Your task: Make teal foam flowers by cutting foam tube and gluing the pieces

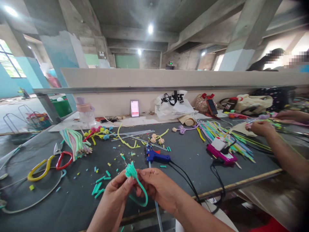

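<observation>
Centrally, low in frame, my left hand pinches a green tuft, seemingly steadying it; my right hand is beside its looped stem, grip unclear. Beyond, a glue gun lies, presumably handy.

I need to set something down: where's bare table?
Mostly bare: between the blue glue gun and pink power strip, and front left between the white cord and teal pieces. Crowded: behind the power strip, with coloured stems, and around the scissors, beside the pastel bundle.
</observation>
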Available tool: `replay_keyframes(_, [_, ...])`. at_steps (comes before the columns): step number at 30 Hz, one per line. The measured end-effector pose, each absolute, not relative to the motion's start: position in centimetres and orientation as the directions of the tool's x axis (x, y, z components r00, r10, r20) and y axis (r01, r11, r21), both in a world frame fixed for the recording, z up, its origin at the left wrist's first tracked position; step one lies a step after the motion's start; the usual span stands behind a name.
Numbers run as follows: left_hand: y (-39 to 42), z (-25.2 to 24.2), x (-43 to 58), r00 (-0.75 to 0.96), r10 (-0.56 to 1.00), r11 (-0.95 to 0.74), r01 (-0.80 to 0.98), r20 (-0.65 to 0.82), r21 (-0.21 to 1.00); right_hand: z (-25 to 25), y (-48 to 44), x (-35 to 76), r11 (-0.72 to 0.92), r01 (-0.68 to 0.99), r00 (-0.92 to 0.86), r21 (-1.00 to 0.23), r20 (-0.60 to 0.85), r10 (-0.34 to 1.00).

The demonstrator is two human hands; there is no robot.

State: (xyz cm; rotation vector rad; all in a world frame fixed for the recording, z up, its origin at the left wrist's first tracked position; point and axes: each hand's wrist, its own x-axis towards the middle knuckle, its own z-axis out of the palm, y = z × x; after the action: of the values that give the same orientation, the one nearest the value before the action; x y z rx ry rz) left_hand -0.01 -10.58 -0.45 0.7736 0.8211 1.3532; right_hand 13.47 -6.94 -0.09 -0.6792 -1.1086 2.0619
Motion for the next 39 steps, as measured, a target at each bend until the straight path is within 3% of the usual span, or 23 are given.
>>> replay_keyframes(9, [-10.6,-0.5,0.2,-0.068,0.989,0.075,-0.548,-0.133,0.833,0.0,-7.7,12.7,-0.192,-0.307,-0.443,-0.932,-0.038,0.896])
replay_keyframes(17, [-10.6,-0.4,0.3,-0.070,0.988,0.088,-0.476,-0.137,0.875,-0.6,-8.4,11.7,-0.317,-0.191,-0.537,-0.929,-0.172,0.826])
replay_keyframes(20, [-10.4,-0.7,-0.5,-0.114,0.990,0.031,-0.380,-0.080,0.925,-0.3,-7.9,12.0,-0.254,-0.076,-0.529,-0.964,-0.177,0.830])
replay_keyframes(22, [-10.2,-0.6,-1.2,-0.145,0.989,-0.023,-0.275,-0.017,0.961,0.1,-7.5,12.5,-0.094,0.002,-0.399,-0.996,-0.087,0.913])
replay_keyframes(24, [-10.0,0.1,-1.8,-0.131,0.991,-0.043,-0.130,0.026,0.991,0.5,-7.3,13.2,0.147,0.089,-0.234,-0.985,0.123,0.964])
replay_keyframes(27, [-9.8,1.8,-2.1,-0.022,0.996,-0.081,0.163,0.086,0.983,0.7,-7.3,14.2,0.482,0.152,-0.129,-0.863,0.466,0.875])
replay_keyframes(29, [-9.5,2.9,-2.0,0.051,0.987,-0.161,0.359,0.153,0.919,0.5,-7.4,14.6,0.581,0.129,-0.118,-0.803,0.570,0.813])
replay_keyframes(34, [-7.2,4.1,-1.1,0.225,0.891,-0.440,0.643,0.395,0.627,-0.2,-6.3,14.9,0.472,-0.015,-0.123,-0.881,0.470,0.874])
replay_keyframes(39, [-4.1,4.1,-0.5,0.392,0.848,-0.529,0.629,0.356,0.570,0.0,-4.3,15.5,0.287,-0.189,-0.188,-0.939,0.322,0.928])
